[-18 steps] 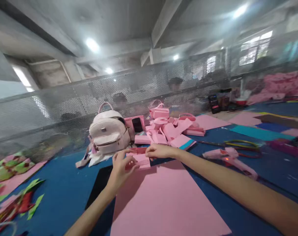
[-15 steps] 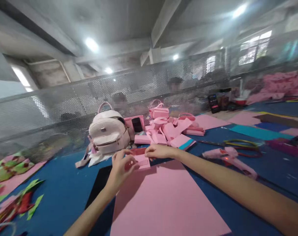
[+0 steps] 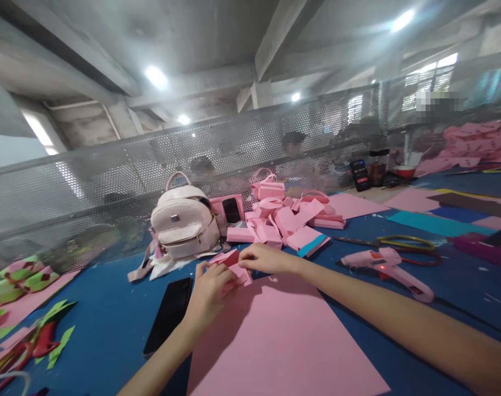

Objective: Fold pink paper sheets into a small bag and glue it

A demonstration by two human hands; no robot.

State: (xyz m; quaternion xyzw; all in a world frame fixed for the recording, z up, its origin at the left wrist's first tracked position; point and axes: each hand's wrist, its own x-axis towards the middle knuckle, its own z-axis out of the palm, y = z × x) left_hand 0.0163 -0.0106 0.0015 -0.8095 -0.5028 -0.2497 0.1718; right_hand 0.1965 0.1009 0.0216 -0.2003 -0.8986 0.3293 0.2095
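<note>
My left hand (image 3: pixel 212 287) is closed with bent fingers round the near-left side of a small folded pink craft piece (image 3: pixel 243 275), like a little open box. My right hand (image 3: pixel 259 258) pinches the same piece at its right far edge. Fingers cover much of it, so its full shape is hidden. Beneath both hands lies a large flat pink sheet (image 3: pixel 292 335). A black phone (image 3: pixel 170 313) rests on the table just left of my left hand.
A white backpack (image 3: pixel 184 220) stands behind my hands, beside a pile of pink pieces (image 3: pixel 289 217). On the right of the blue table (image 3: pixel 105 324) lie a pink glue gun (image 3: pixel 393 269) with a cord and scissors (image 3: pixel 407 241). Green and red scraps (image 3: pixel 48 335) lie left.
My left hand has turned over the piece, its fingers now covering more of the front. My right fingers have shifted slightly left. The small pink piece has tilted.
</note>
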